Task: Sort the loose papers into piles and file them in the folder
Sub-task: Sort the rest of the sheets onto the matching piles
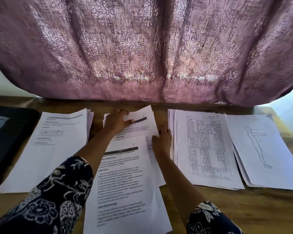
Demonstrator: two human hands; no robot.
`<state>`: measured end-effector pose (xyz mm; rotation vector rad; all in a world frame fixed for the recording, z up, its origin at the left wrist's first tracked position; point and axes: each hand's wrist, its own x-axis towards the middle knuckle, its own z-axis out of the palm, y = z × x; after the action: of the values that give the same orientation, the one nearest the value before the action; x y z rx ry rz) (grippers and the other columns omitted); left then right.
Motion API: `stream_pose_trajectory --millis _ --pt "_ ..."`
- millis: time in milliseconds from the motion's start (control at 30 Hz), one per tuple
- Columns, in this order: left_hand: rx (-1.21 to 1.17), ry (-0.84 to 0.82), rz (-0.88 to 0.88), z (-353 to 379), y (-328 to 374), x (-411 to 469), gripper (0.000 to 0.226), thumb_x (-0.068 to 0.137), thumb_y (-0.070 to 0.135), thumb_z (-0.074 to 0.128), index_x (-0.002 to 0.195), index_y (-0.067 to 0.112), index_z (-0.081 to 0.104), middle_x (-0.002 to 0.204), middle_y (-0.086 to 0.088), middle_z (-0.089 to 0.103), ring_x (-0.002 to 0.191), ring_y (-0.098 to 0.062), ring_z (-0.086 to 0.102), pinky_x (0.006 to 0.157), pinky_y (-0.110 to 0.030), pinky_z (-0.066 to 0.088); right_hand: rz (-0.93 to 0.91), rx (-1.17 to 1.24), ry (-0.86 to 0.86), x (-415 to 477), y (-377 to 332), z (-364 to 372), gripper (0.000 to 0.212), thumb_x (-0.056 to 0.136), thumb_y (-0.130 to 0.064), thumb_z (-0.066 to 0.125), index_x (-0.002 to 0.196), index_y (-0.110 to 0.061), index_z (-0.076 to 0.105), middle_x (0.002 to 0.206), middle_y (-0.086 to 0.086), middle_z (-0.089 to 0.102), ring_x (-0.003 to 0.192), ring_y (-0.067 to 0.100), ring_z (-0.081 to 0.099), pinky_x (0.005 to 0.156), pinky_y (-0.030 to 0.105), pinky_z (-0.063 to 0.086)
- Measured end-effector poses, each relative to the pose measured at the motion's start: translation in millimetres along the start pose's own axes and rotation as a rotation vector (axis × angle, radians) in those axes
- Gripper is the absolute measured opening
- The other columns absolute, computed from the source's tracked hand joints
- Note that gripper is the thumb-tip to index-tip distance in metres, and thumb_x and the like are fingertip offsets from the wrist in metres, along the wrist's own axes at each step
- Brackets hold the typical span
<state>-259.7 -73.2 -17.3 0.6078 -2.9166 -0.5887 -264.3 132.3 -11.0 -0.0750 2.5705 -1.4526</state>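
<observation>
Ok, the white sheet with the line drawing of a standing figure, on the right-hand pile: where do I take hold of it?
I'd pinch the near edge of the white figure-drawing sheet, close to its near left corner, coming from the person's side. It lies flat, topmost on its pile, nothing on it; its right edge runs out of view.

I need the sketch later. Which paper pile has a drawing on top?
The pile farthest right: its top sheet shows a line-drawn standing figure. Its neighbour shows a table, the left pile and middle pile printed text.
</observation>
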Motion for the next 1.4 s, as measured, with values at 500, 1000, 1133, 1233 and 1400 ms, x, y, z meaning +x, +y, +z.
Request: stream_pose_trajectory --millis 500,1000,1133,1233,1400 --pt "0.153 0.185 0.049 21.3 6.8 -35.3 0.045 0.092 0.052 0.052 0.12 0.018 0.063 0.128 -0.01 0.058 0.119 -0.032 0.049 0.104 -0.047 0.032 -0.133 -0.261 0.025 -23.3 15.3 -5.4 0.042 0.096 -0.005 0.048 0.134 -0.02 0.046 0.131 0.002 0.057 0.108 0.025 0.061 0.088 0.035 0.052" --pt "0.125 -0.029 0.097 32.1 8.0 -42.8 0.059 0.098 0.052 0.034 0.151 0.027 0.027 0.16 -0.004 0.019 0.148 -0.026 0.014 0.117 -0.052 0.0 -0.197 -0.355 0.013 2.9 6.1 7.8 0.048 0.096 -0.017 0.053 0.141 -0.019 0.037 0.141 0.006 0.048 0.116 0.028 0.057 0.092 0.039 0.052" --pt "0.046 0.107 0.118 16.1 14.0 -35.9 0.05 0.099 0.042 0.044 0.145 0.024 0.04 0.155 -0.003 0.033 0.144 -0.027 0.027 0.117 -0.053 0.006 -0.396 -0.472 0.045 18.2 -7.4 -5.4 0.054 0.092 -0.013 0.059 0.141 -0.016 0.039 0.144 0.009 0.043 0.124 0.03 0.048 0.096 0.04 0.048" --pt "-0.042 0.169 0.117 5.6 22.0 -37.8 0.04 0.099 0.035 0.049 0.136 0.022 0.052 0.144 -0.002 0.049 0.135 -0.028 0.044 0.118 -0.053 0.016 -0.516 -0.486 -0.24 39.3 -12.1 -10.2 0.053 0.093 -0.019 0.059 0.142 -0.013 0.04 0.149 0.009 0.039 0.133 0.032 0.041 0.107 0.044 0.038" --pt "0.056 0.083 0.118 36.6 24.1 -63.0 0.045 0.1 0.036 0.044 0.143 0.021 0.046 0.152 -0.001 0.038 0.143 -0.023 0.031 0.118 -0.048 0.016 -0.544 -0.777 -0.421 62.9 3.0 -3.1 0.069 0.098 -0.044 0.044 0.152 -0.013 0.015 0.159 0.009 0.016 0.147 0.028 0.015 0.118 0.044 0.009"
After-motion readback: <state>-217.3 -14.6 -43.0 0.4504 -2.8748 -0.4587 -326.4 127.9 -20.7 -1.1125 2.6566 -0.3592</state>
